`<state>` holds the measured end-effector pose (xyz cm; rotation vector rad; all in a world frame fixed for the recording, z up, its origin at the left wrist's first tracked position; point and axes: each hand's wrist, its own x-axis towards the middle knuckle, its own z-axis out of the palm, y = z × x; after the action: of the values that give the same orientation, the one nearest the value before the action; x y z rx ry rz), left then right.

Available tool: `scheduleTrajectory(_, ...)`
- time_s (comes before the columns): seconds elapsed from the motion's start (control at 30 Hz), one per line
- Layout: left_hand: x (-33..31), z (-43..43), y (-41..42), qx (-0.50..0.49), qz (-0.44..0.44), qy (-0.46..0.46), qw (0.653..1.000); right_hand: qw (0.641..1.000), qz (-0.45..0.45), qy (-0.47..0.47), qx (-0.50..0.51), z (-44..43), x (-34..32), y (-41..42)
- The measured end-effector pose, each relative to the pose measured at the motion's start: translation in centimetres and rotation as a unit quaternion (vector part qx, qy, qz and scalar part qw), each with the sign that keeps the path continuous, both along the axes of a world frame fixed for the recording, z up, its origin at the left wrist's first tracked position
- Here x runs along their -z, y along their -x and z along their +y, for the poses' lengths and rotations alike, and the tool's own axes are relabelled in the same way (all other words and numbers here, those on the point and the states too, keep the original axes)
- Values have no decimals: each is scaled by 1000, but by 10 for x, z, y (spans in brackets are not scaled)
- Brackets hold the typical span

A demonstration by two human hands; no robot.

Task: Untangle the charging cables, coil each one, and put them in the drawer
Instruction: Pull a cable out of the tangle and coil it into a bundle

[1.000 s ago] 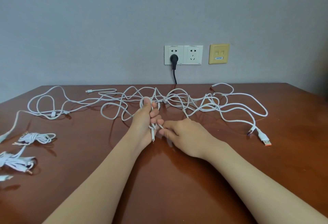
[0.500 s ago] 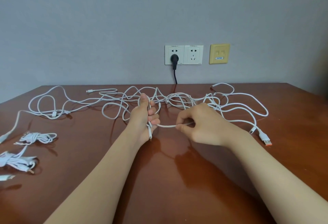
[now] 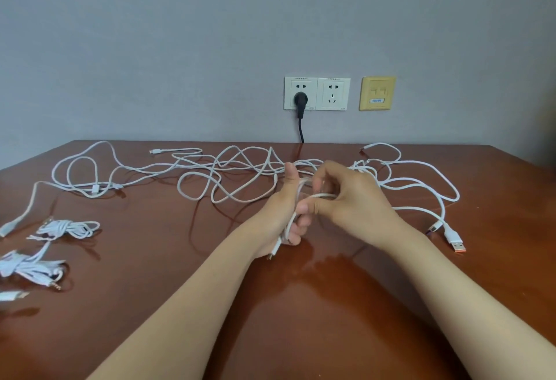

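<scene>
Two coiled bundles [image 3: 69, 227] lie at the table's [image 3: 180, 259] nine o'clock. The left hand [image 3: 284, 214] curls round loops of white cable [image 3: 289, 224], plug [image 3: 275, 249] hanging at six o'clock. The right hand [image 3: 346, 196], at three o'clock, pinches its strand. The loose tangle [image 3: 221, 164] lies at twelve.

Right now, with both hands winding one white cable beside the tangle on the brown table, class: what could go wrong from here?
1. The thin white cable that the right hand pinches and the left hand grips seems to run into the tangled white cables; pulling could tighten a knot.
2. The loops round the left hand look loose; they might slip off and undo the coil.
</scene>
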<state>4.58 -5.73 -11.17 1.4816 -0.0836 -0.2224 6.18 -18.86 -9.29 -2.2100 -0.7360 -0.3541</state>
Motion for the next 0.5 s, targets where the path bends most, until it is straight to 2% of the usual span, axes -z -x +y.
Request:
scheduleTrajectory(0.1, -2, -5, 3, 50, -4, -83, 995, 999, -8, 30, 43, -9, 1, -6)
scheduleTrajectory(0.2, -4, -3, 6, 84, -20, -147, 985, 999, -2, 33, 21, -13, 2, -9)
scheduleTrajectory(0.4, -5, -1, 10, 115, -42, -214, 969, 999, 23, 16, -35, -15, -3, -12)
scheduleTrajectory(0.5, -4, -1, 10, 96, -51, -200, 974, 999, 18, -6, -48, -16, -2, -12)
